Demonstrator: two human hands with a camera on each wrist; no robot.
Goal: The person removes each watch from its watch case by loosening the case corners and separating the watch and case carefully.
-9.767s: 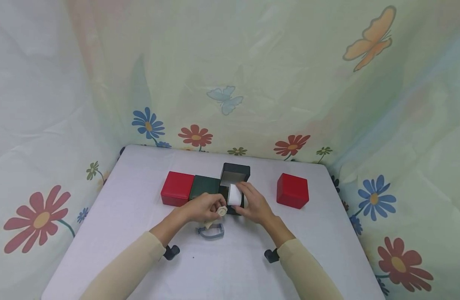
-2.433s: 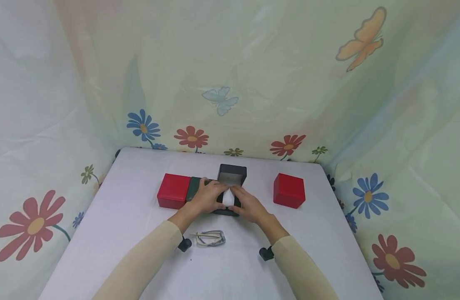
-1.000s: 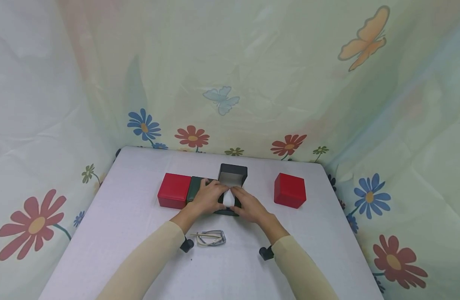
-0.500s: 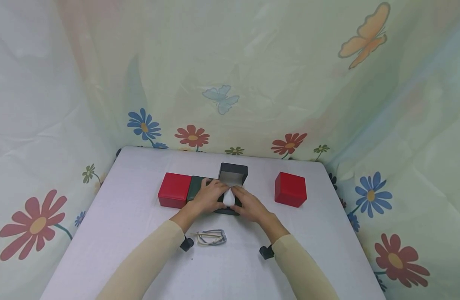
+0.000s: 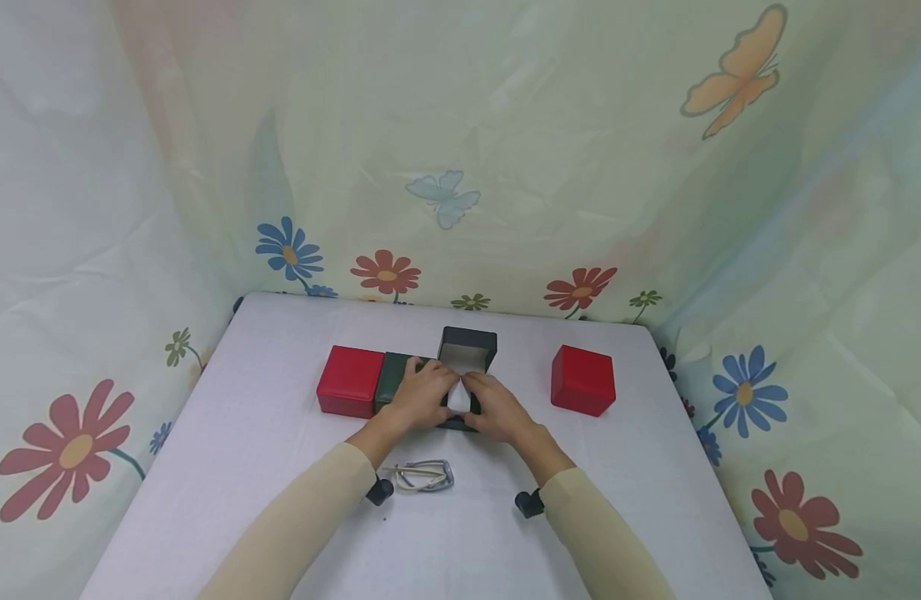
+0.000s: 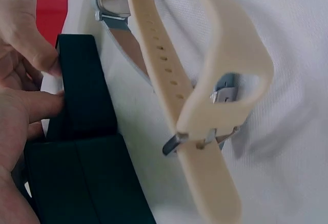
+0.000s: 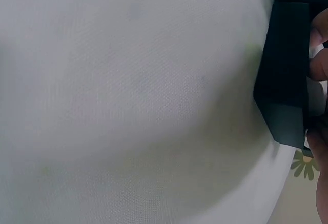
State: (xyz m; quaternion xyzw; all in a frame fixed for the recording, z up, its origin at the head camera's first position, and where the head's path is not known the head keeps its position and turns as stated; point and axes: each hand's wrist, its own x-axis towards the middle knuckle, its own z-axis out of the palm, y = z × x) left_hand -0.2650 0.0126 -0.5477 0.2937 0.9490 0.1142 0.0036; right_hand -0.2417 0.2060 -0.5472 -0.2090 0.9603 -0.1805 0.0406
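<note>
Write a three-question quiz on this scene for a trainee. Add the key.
1. Choose one. In the head view, the middle box, between the leftmost red box and the open dark box, is:
A. blue
B. green
C. white

2. True or false: the cream strap lies on the table, outside the open dark box.

3. Fill in the colour: the left hand and the right hand meet around a ____ piece at the open dark box.

Key: 1. B; 2. true; 3. white
</note>
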